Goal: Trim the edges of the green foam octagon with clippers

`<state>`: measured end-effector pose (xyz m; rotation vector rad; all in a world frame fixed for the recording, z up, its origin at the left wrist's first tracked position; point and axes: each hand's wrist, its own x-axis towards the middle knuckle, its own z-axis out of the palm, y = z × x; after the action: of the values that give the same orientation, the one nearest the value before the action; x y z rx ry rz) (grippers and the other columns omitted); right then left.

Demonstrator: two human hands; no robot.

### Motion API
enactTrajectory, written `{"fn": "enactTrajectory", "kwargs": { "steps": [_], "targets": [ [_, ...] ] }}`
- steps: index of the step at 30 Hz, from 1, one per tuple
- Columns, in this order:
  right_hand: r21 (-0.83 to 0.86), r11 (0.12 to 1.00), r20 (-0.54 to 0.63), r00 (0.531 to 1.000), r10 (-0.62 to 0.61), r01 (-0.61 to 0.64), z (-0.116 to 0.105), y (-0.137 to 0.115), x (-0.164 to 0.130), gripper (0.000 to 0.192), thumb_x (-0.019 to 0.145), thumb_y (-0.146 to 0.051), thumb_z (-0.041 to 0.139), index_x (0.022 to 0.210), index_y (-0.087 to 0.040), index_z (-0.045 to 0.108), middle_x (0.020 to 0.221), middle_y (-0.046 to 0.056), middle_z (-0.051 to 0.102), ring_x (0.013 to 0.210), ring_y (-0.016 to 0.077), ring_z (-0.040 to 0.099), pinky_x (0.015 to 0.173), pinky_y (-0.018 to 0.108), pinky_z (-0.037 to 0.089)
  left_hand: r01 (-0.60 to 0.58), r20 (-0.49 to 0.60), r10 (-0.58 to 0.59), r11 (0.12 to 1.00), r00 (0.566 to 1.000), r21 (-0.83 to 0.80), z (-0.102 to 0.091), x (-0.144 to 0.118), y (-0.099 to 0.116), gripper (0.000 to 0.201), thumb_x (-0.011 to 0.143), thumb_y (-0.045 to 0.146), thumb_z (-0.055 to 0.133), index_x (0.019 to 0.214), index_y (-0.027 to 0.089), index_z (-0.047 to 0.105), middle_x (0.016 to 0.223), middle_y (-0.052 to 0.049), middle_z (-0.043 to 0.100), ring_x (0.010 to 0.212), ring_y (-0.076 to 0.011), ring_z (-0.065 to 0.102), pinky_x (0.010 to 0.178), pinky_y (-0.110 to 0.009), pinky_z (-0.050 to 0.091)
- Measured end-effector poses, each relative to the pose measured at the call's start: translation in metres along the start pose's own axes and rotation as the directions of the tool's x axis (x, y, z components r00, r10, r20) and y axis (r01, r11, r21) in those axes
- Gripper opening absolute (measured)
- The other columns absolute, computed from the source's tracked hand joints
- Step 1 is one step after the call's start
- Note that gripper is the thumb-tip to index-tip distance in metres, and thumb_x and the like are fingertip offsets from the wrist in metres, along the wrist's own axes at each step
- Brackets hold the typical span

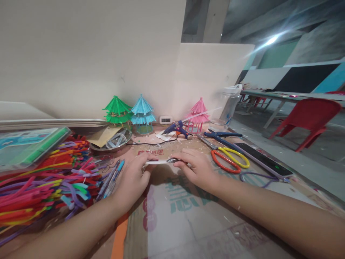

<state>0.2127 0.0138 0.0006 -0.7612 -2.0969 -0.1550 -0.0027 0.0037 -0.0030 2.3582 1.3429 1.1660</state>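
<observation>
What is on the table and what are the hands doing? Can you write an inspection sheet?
Surface: cardboard sheet with printed letters, dotted with small scraps.
Job's things: white strip pinched at both ends; a small dark tool at its right end, too blurred to name.
Clutter: colourful straws, pens, metal dish, scissors, phone, green, blue and pink paper pavilions.
Grippers: left hand and right hand both closed on the strip.
Cables: black cord from the glue gun; purple cable by the phone.
Surroundings: pale wall, red chair, long table.
</observation>
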Motion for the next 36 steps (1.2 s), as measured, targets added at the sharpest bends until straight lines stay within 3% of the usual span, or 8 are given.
{"fn": "enactTrajectory", "kwargs": {
  "steps": [6,12,22,30,36],
  "targets": [
    [0.018,0.998,-0.015,0.998,0.059,-0.059,0.001,0.0014,-0.0009,0.031,0.093,-0.037,0.043,0.095,-0.018,0.067,0.072,0.005,0.063,0.069,0.018,0.058,0.062,0.029,0.044,0.025,-0.006,-0.025,1.0,1.0,0.003,-0.0008,0.0,0.0012,0.027,0.077,0.009,0.044,0.096,0.022,0.06,0.099,-0.002,0.065,0.096,-0.0192,0.058,0.085,-0.034,0.045],
    [-0.004,1.0,-0.007,1.0,-0.017,0.017,0.0009,-0.0016,-0.0009,0.031,0.093,-0.036,0.043,0.096,-0.017,0.067,0.07,0.004,0.061,0.068,0.0168,0.056,0.061,0.027,0.041,-0.016,0.014,0.016,1.0,1.0,-0.003,0.0002,-0.0005,-0.0017,0.039,0.07,0.003,0.041,0.099,0.021,0.059,0.102,-0.003,0.064,0.1,-0.0208,0.056,0.089,-0.037,0.045],
    [-0.032,0.994,0.004,0.994,-0.105,0.105,-0.0014,-0.0011,0.0003,0.033,0.094,-0.033,0.042,0.093,-0.014,0.068,0.064,0.004,0.059,0.062,0.0156,0.052,0.057,0.027,0.038,-0.04,0.015,0.04,0.999,0.999,0.018,-0.0017,-0.002,0.0012,0.041,0.066,0.001,0.038,0.095,0.022,0.059,0.1,-0.002,0.064,0.099,-0.0193,0.057,0.088,-0.034,0.044],
    [0.041,0.998,-0.009,0.999,0.043,-0.043,0.0013,0.0006,-0.0001,0.032,0.093,-0.036,0.043,0.097,-0.015,0.067,0.07,0.005,0.062,0.067,0.0175,0.057,0.061,0.028,0.043,0.017,0.008,-0.017,1.0,1.0,-0.002,-0.0015,0.0001,0.0056,0.024,0.079,0.013,0.045,0.095,0.022,0.06,0.095,-0.001,0.065,0.092,-0.0191,0.059,0.081,-0.032,0.046],
    [0.028,1.0,-0.018,1.0,0.001,0.0,0.0026,0.0002,-0.0003,0.032,0.093,-0.036,0.042,0.094,-0.016,0.067,0.068,0.005,0.062,0.067,0.0171,0.057,0.06,0.027,0.042,-0.005,0.014,0.005,1.0,1.0,-0.011,-0.001,-0.0004,0.0025,0.033,0.073,0.005,0.041,0.096,0.02,0.059,0.099,-0.002,0.065,0.097,-0.019,0.057,0.087,-0.034,0.044]
  ]
}}
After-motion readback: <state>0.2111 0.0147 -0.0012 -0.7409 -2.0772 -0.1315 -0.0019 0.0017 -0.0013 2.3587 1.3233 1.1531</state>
